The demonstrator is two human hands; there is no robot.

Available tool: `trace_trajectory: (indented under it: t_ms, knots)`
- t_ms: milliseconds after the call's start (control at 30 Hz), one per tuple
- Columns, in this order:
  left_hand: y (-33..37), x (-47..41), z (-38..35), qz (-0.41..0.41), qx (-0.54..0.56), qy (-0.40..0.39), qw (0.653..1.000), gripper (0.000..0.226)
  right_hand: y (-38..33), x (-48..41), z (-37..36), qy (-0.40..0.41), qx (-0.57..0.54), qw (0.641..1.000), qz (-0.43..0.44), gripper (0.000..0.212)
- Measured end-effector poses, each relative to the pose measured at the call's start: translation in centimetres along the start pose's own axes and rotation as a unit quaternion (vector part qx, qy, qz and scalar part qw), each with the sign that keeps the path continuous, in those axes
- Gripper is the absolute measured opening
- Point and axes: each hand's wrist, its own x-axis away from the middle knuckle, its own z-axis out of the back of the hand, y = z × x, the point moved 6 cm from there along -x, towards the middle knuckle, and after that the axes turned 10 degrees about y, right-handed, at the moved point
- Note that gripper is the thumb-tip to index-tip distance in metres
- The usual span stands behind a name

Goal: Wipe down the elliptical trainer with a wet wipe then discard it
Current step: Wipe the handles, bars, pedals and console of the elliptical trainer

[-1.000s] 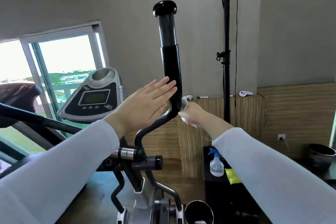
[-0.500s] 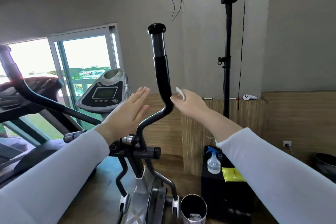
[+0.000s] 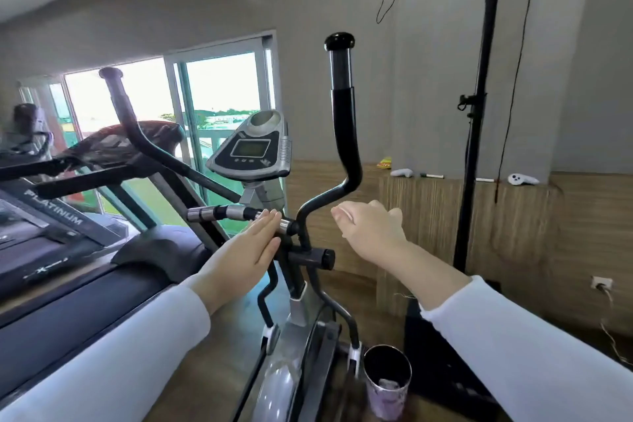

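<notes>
Right hand [image 3: 371, 233]: fingers curled into the palm, back of the hand toward me. The wet wipe is not visible from here, so I cannot tell whether it sits inside the curl. Left hand [image 3: 246, 250]: fingers [image 3: 270, 219] straight and together, gripping nothing, tips over the short chrome grip bar [image 3: 222, 213] (touching or just in front, can't resolve)

Outward from the right fingers: the swing handle [image 3: 343, 120] of the elliptical trainer [image 3: 298, 305] lies just to their left and above, apart from them. Its lower run slants up to a bend above my knuckles. From there the long axis runs nearly upright to the black end cap. The right hand is nearer that upper run; the left is nearer the joint where handle meets grip bar

Metal bin [image 3: 383, 404]: on the floor beside the trainer's base, almost directly below the right hand, mouth up, something crumpled inside

Judgement: if more wiping is due, the stroke follows the upright axis, up and left; if discard is next, it is a lowering straight down, the right hand's job
</notes>
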Motion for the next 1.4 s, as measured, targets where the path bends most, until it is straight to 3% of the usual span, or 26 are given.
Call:
trace_trajectory:
  t_ms: [133, 300, 467, 800, 1100, 1400]
  knots:
    - [-2.5, 1.7, -0.8, 0.030, 0.005, -0.022, 0.999, 0.052, -0.9, 0.6, -3.1, -0.044, -0.012, 0.999, 0.002, 0.043]
    - [-6.0, 2.9, -2.6, 0.007, -0.026, -0.058, 0.998, 0.052, -1.5, -0.4, -7.9, -0.099, 0.008, 0.995, 0.007, 0.039]
    - [-11.1, 3.6, -4.4, 0.028, -0.027, -0.080, 0.996, 0.072, -1.9, -2.7, -12.2, -0.112, 0.022, 0.993, -0.003, 0.036]
    - [-18.2, 2.1, -6.4, 0.102, -0.013, -0.066, 0.992, 0.062, -1.9, -7.4, -14.7, -0.014, 0.088, 0.996, -0.004, 0.028]
    - [-19.6, 1.8, -12.0, 0.119, -0.021, -0.039, 0.992, 0.050, 2.8, -9.2, -19.2, -0.048, 0.145, 0.988, 0.017, 0.031]
    - [-22.3, 2.2, -19.2, 0.147, 0.007, 0.018, 0.989, 0.049, 5.7, -9.1, -26.7, -0.025, 0.129, 0.988, 0.077, 0.031]
